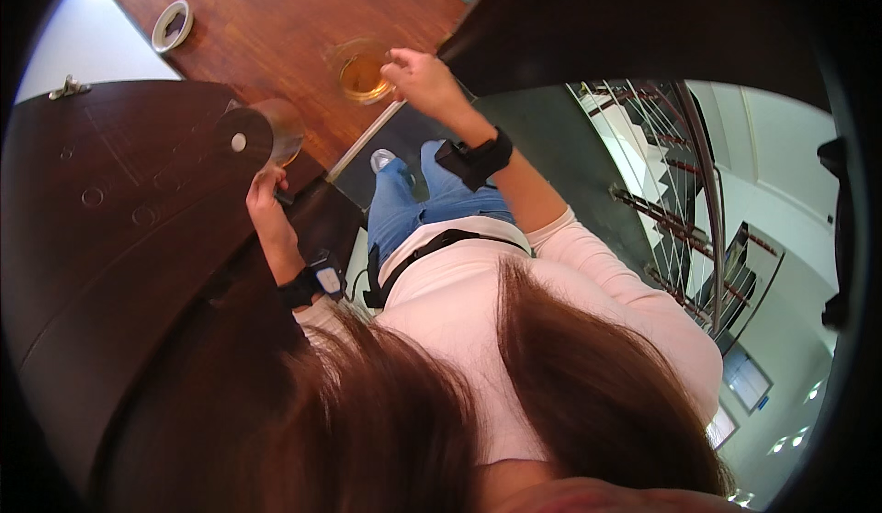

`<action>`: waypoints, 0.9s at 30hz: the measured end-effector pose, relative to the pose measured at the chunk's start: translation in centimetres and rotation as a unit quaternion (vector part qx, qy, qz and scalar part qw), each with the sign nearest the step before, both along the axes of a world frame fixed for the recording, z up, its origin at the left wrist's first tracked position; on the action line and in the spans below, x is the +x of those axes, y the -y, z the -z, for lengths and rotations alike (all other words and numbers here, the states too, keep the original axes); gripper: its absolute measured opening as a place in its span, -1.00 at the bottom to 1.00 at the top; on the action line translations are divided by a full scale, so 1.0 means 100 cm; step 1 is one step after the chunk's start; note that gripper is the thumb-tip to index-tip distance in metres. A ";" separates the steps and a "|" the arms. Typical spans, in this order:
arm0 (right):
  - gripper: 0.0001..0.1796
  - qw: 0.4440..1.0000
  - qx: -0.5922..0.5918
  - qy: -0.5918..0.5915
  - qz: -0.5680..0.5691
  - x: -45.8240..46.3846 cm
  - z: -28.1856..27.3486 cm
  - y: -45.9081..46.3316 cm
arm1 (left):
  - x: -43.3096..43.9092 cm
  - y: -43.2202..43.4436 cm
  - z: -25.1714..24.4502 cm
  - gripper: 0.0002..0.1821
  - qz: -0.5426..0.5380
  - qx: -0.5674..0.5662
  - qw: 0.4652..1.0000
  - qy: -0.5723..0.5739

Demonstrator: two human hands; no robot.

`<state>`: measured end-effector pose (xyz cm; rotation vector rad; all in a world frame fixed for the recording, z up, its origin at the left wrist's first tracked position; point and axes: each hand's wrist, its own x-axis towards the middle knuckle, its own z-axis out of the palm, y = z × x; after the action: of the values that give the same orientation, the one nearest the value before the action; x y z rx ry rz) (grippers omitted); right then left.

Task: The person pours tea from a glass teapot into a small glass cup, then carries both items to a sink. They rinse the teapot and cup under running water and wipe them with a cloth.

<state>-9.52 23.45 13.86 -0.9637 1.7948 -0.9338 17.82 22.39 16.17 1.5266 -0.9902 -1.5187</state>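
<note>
My right hand [420,82] is closed at the side of a clear glass vessel [363,75] with amber liquid inside, seemingly by its handle. On the left, my left hand [267,193] grips the dark handle of a shiny cylindrical pot [279,127] that has a round pale knob [238,142] on its dark-looking top. The pot is in front of or over a dark wood surface [138,168]; whether it touches that surface cannot be told. The two vessels are apart. Each of my wrists wears a black strap with a device.
A pale round dish [172,26] with something dark in it stands on reddish wood flooring [275,10]. Grey floor tiles [551,127] meet the wood at a light strip. A metal railing [706,168] and stairs are at right. A dark panel [620,24] spans the upper right.
</note>
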 end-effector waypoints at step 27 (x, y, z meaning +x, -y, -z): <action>-0.67 0.998 0.023 0.000 0.052 -0.068 0.264 -0.157 | -0.099 -0.073 0.279 -0.79 0.078 -0.015 0.997 -0.009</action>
<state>-16.29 39.13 -12.58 -0.8486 1.8733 -0.9523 7.96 29.73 -11.74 1.4389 -1.1394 -1.6145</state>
